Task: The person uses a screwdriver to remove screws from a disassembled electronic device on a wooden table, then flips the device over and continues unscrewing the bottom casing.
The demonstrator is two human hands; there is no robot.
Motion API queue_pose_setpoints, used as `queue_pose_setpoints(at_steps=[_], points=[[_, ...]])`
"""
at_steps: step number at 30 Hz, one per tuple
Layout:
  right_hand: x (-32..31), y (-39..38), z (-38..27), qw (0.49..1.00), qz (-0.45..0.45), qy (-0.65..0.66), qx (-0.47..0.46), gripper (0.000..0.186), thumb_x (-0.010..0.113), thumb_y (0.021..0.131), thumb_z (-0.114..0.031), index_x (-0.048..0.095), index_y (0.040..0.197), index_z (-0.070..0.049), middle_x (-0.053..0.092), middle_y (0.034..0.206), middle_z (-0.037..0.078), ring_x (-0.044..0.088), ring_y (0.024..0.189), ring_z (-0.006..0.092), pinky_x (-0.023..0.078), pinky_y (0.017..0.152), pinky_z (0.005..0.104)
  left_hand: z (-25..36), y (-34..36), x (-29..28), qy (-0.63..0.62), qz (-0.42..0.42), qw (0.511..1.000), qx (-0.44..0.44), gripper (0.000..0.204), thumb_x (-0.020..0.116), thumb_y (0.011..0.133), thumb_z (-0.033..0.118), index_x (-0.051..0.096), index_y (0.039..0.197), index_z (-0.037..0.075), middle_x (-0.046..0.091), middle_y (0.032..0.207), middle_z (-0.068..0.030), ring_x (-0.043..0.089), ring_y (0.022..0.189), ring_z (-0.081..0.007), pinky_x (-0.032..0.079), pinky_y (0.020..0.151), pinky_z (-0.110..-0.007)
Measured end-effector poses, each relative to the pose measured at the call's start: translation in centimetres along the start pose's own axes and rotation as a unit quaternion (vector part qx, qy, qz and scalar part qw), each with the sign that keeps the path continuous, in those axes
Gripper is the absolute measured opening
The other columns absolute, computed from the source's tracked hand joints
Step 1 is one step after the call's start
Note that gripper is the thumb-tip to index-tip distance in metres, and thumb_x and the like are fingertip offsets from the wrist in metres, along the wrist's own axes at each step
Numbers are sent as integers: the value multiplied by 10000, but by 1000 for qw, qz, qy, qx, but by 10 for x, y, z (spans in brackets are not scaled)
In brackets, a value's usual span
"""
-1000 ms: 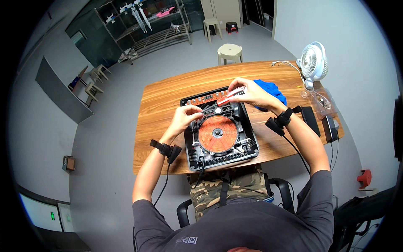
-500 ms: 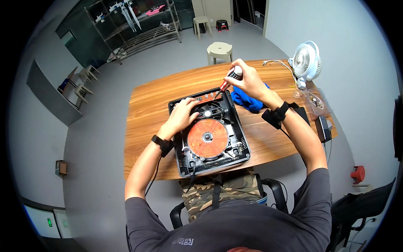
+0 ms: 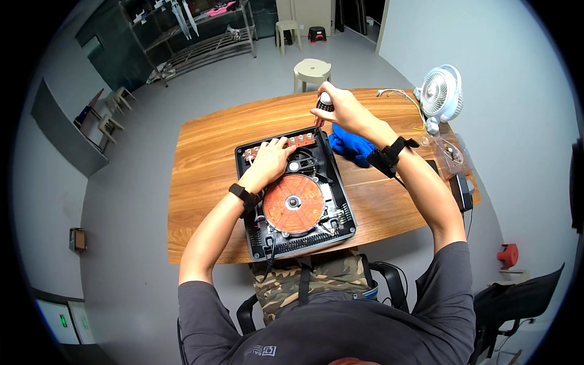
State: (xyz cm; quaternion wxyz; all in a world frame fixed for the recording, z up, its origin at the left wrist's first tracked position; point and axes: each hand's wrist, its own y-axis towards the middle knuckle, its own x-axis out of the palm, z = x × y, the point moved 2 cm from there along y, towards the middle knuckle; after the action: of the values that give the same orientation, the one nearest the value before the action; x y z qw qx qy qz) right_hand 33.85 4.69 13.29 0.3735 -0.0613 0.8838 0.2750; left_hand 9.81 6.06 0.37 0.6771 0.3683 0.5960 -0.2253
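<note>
**Screwdriver [image 3: 324, 108] at the board's far end, beyond the coil [image 3: 304, 194]**

The orange board [image 3: 302, 140] sat beyond the coil, along the far edge of the black casing [image 3: 339, 190], which lay on the tabletop [image 3: 389, 194] with its inside exposed. The board looked light, thin and stiff, and probably fragile, with small parts on its face; its edges seemed the safer hold. The casing looked like rigid plastic, likely fairly heavy with the coil inside, and best lifted by two opposite sides. The coil seemed easy to scuff, so not a place to grip. The screwdriver looked light and hard, its thick handle giving the surest purchase.

The hands were apart. The left hand [image 3: 272, 161], beyond the coil and a little to its left, lay palm down with its fingers spread, fingertips on or just over the board; how hard they pressed could not be told. The right hand [image 3: 342, 109], farther beyond the coil and to its right, was closed around the screwdriver handle. The tool stood nearly upright, pointing down by the board's right end; whether its tip touched anything was unclear. A blue cloth [image 3: 351, 148] lay beyond the coil to the right, outside the casing.
</note>
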Motion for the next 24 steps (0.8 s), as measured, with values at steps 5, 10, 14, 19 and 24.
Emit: queue_pose_setpoints(at_steps=[5,10,14,19,24], points=[[5,1,-4,1000,-10,-9,-5,373,775,921,-222,517,1074,-1,678,834,180,704,813,324,555,733,407,1,-3,-1,13,13,1000,4,473,567,861,55,660,1321,116,594,1321,-143,576,1207,-307,464,972,-453],[9,3,0,1000,-22,-2,5,372,776,921,-222,519,1078,-4,666,855,180,679,805,310,544,734,411,-2,-1,6,9,10,1000,4,447,555,888,80,671,1318,121,596,1319,-142,577,1193,-301,462,964,-454],[9,2,4,1000,-23,-1,2,370,777,921,-222,522,1074,-2,670,852,178,681,802,305,543,732,408,-3,1,7,4,-4,1000,-7,527,582,816,18,645,1329,122,585,1353,-126,578,1231,-311,471,1001,-462],[10,3,1,999,-30,-6,11,366,779,917,-211,523,1075,-2,674,850,183,685,805,308,545,734,409,-2,-1,7,6,-1,1000,-10,534,592,811,22,641,1333,124,584,1352,-126,577,1233,-313,471,1006,-470],[8,5,-2,999,-47,-13,2,362,758,930,-244,520,1063,-7,682,877,201,692,844,365,538,739,436,1,0,3,9,-10,1000,-12,533,594,812,24,640,1334,123,584,1347,-122,578,1229,-313,470,1006,-465]])
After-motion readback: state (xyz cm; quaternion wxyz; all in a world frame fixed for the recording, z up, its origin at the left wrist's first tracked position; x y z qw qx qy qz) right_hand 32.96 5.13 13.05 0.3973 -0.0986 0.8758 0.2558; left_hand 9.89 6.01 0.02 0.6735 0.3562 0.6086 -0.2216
